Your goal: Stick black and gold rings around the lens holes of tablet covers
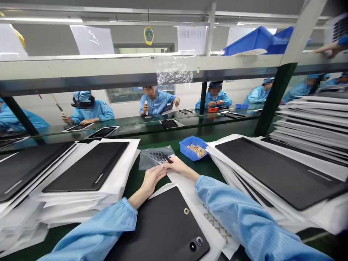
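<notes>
My right hand grips a thin black tool, its tip over a clear plastic bag of small black-and-white parts. My left hand lies beside it at the bag's lower edge, fingers together. Below my hands, a black tablet-like panel with round openings rests on a white sheet. A small blue bin of brass-coloured rings stands just beyond my right hand. Stacks of black panels on white sheets lie to my left and right.
The green workbench runs between the stacks. Above it crosses a grey shelf holding blue bins. Beyond are several co-workers in blue smocks and caps, including one at a facing bench with dark panels. Another person's hand reaches in at upper right.
</notes>
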Motion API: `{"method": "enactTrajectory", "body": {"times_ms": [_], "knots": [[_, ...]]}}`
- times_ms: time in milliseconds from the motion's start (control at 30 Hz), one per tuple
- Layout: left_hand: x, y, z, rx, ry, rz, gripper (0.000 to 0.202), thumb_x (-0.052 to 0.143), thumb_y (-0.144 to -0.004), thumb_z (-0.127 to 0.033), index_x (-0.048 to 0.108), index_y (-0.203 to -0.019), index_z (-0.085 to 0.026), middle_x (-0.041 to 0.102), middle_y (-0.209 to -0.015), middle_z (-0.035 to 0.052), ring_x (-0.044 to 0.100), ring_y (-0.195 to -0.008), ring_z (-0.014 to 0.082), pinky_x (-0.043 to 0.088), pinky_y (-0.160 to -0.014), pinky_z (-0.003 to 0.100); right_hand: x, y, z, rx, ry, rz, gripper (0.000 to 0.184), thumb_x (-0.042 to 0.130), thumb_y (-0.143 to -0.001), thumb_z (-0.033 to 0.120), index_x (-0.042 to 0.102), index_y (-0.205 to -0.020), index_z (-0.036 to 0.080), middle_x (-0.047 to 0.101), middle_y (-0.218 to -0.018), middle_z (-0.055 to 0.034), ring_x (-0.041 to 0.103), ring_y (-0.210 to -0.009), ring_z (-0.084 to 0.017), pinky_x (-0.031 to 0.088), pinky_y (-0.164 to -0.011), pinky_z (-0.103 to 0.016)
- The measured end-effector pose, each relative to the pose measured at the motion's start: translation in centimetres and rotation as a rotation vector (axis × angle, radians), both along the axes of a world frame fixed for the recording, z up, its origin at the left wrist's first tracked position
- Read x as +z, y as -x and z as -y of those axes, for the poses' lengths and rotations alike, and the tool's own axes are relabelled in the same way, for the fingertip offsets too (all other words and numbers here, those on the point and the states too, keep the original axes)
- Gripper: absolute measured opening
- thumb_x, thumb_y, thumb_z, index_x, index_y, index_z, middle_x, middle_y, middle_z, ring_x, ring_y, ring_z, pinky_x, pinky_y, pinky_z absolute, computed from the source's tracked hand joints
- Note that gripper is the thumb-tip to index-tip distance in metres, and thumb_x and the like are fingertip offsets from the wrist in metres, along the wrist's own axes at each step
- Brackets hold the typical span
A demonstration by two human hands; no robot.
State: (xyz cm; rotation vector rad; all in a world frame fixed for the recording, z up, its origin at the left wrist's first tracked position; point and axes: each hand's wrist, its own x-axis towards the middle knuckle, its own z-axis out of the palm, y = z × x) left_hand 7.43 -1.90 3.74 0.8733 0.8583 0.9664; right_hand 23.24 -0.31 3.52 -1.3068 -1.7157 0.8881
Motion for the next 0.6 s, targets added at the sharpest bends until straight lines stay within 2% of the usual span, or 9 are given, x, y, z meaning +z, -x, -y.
{"method": "enactTrajectory", "body": {"times_ms": [200, 367, 467, 533, 600], "knots": [[-0.57, 0.08, -0.47, -0.011, 0.012, -0.110, 0.024, 0.059, -0.092, -0.027, 0.059, -0.109, -0.011, 0.062, -0.105, 0.0082, 0.063, -0.088, 0.0174, 0.055, -0.076, 0.034, 0.69, -0.25, 0.10, -0.073, -0.085, 0.112, 0.021, 0.066, -0.077, 0.026, 0.062, -0.062, 0.012, 0.055, -0.055, 0.0034, 0.051, -0.055, -0.009, 0.038, -0.055, -0.021], [-0.50, 0.06, -0.41, -0.033, 0.022, -0.143, 0.024, 0.059, -0.092, -0.028, 0.059, -0.109, -0.010, 0.062, -0.104, 0.0083, 0.063, -0.087, 0.0171, 0.055, -0.075, 0.033, 0.16, -0.72, -0.30, -0.200, -0.157, 0.257, 0.026, 0.061, -0.088, 0.034, 0.060, -0.073, 0.012, 0.059, -0.069, 0.0028, 0.057, -0.063, -0.012, 0.048, -0.063, -0.027], [-0.58, 0.04, -0.46, -0.051, 0.025, -0.151, 0.024, 0.059, -0.092, -0.027, 0.059, -0.109, -0.010, 0.062, -0.104, 0.0084, 0.063, -0.087, 0.0172, 0.055, -0.075, 0.034, -0.03, -0.49, -0.26, -0.240, -0.245, 0.303, 0.012, 0.063, -0.085, 0.024, 0.060, -0.080, 0.013, 0.061, -0.078, -0.0002, 0.058, -0.072, -0.014, 0.047, -0.070, -0.030], [-0.71, 0.08, -0.56, -0.059, 0.023, -0.151, 0.025, 0.059, -0.092, -0.027, 0.059, -0.109, -0.010, 0.062, -0.105, 0.0085, 0.063, -0.088, 0.0174, 0.055, -0.076, 0.034, 0.09, -0.18, -0.05, -0.218, -0.306, 0.316, 0.001, 0.062, -0.081, 0.014, 0.062, -0.081, 0.013, 0.062, -0.084, -0.0030, 0.057, -0.078, -0.015, 0.045, -0.073, -0.030], [-0.90, 0.13, -0.65, -0.063, 0.017, -0.147, 0.025, 0.059, -0.092, -0.028, 0.059, -0.110, -0.011, 0.062, -0.106, 0.0085, 0.063, -0.089, 0.0177, 0.055, -0.076, 0.035, 0.32, 0.12, 0.25, -0.152, -0.348, 0.320, 0.005, 0.062, -0.077, 0.009, 0.063, -0.078, 0.014, 0.063, -0.083, -0.0037, 0.057, -0.077, -0.015, 0.043, -0.073, -0.027]]}}
